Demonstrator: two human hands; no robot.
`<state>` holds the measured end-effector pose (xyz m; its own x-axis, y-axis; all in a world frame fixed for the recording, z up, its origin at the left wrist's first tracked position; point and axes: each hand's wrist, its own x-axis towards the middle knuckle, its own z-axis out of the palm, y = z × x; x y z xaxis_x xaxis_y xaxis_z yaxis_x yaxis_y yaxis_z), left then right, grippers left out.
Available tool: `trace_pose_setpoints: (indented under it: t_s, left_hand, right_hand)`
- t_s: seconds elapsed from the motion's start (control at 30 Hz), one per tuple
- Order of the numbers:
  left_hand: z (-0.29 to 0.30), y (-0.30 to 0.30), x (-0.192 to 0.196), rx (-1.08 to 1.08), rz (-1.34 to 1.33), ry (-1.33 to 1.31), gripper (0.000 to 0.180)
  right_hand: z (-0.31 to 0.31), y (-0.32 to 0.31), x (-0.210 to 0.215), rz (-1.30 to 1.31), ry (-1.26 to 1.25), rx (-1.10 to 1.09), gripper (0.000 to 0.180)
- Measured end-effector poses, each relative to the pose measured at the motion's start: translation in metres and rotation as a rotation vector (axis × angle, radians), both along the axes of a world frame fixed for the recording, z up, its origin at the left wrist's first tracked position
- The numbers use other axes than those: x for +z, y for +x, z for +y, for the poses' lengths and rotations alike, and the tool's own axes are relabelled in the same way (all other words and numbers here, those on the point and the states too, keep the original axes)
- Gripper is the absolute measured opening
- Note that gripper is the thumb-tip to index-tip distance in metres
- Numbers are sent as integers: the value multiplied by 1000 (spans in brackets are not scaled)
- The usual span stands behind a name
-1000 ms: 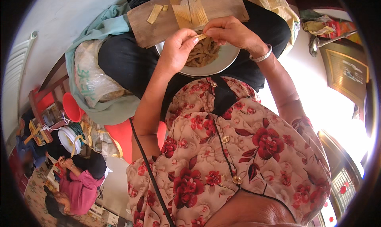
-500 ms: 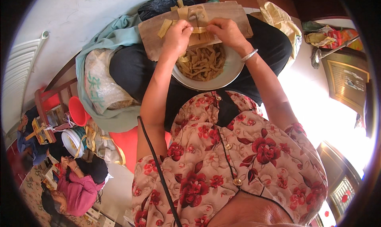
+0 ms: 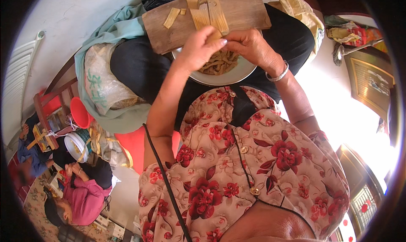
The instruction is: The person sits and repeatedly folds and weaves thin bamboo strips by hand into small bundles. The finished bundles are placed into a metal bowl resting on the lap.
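My left hand [image 3: 199, 48] and right hand [image 3: 253, 51] meet above a white bowl [image 3: 244, 73]. Both are closed at the fingertips on a yellowish-tan strip [image 3: 215, 35], partly hidden by the fingers. Many folded tan strips [image 3: 220, 63] fill the bowl, which sits in my lap. A wooden board [image 3: 249, 13] lies across my knees beyond the hands. Flat tan pieces [image 3: 201, 19] are fixed or laid around a narrow slot at its middle; I cannot tell which. One loose tan piece [image 3: 171, 18] and a small scrap rest on the board's left part.
A clear plastic bag [image 3: 103, 79] on teal cloth [image 3: 127, 28] lies by my left knee. A yellowish sack [image 3: 300, 13] is past the right knee. At lower left, a person in pink [image 3: 86, 199] sits near a red bucket [image 3: 80, 112] and a white bucket [image 3: 76, 147].
Both hands have drawn back from the board's slot toward me, bringing the strip over the bowl, and have come together. The flat pieces on the board are now uncovered.
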<state>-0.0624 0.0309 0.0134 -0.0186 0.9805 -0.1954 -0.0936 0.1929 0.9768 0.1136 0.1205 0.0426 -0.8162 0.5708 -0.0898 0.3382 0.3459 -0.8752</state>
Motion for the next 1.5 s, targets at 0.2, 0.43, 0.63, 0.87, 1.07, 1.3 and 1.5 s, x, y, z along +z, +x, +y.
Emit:
trace_pose_setpoints:
  t_s: [0.2,0.43,0.63,0.87,1.07,1.3,1.5]
  left_hand:
    - [-26,2,-9,-30,-7,-48,11]
    - [-36,22,-38,-39,-55,-155,25]
    - [-24,53,-31,-72,-428,-293,15]
    - [-27,30,-9,-232,-76,-327,22]
    - [-16,1,23,-176,84,38,28]
    - [-28,25,39,62,-452,-16,23]
    - [-28,32,26,75,-485,9,30]
  right_hand:
    - [-7,15,-8,-50,237,112,15]
    - [-24,5,-1,-10,759,-76,44]
    - [-31,1,-36,51,710,-30,19]
    - [-15,11,-43,11,429,-204,15]
    - [-63,10,22,159,-327,77,11]
    - [-42,-14,29,540,-632,-308,19]
    - [-35,-25,-6,327,129,-387,19]
